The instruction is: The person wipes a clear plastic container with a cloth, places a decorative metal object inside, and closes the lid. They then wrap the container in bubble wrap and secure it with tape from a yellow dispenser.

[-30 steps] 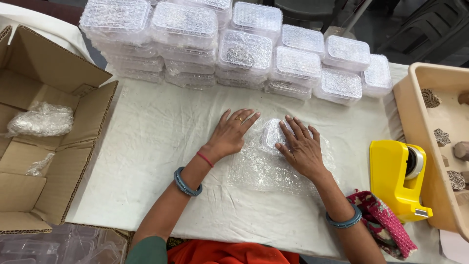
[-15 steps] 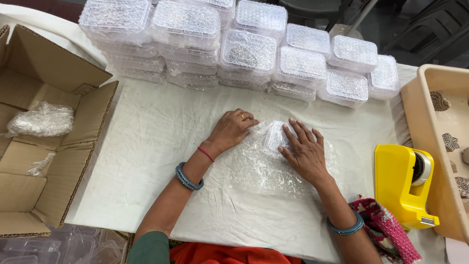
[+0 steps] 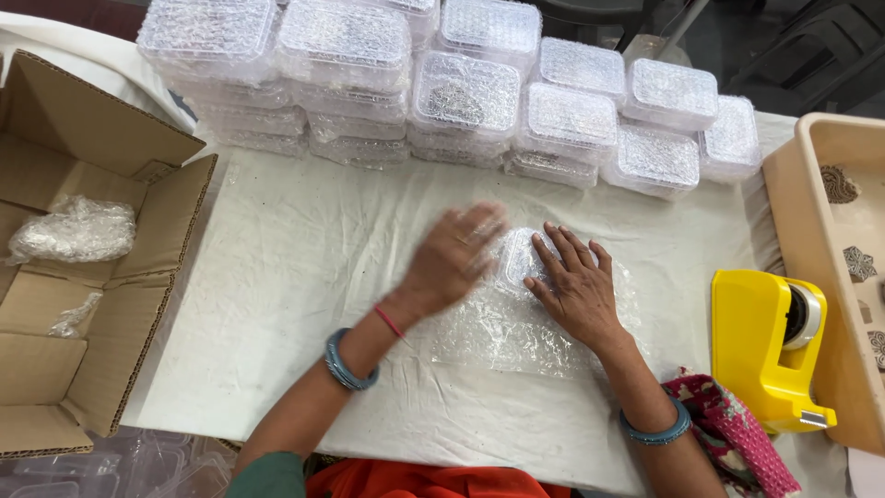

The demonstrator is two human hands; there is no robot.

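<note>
A small clear plastic box (image 3: 516, 256) lies on a sheet of bubble wrap (image 3: 516, 327) spread on the white cloth of the table (image 3: 286, 277). My right hand (image 3: 576, 288) rests flat on the box and the wrap, fingers spread. My left hand (image 3: 452, 256) is blurred with motion just left of the box, over the wrap's left edge, fingers loosely extended; whether it pinches the wrap cannot be told.
Several stacks of clear boxes filled with bubble wrap (image 3: 442, 83) line the far edge. An open cardboard carton (image 3: 83, 249) with a wrapped bundle (image 3: 74, 231) stands at left. A yellow tape dispenser (image 3: 770, 346), a beige tray (image 3: 811, 240) and a patterned cloth (image 3: 728, 429) sit at right.
My left hand went from flat to curled beside the box, and now lifts and sweeps over the wrap's left edge. My right hand stays pressed on the box.
</note>
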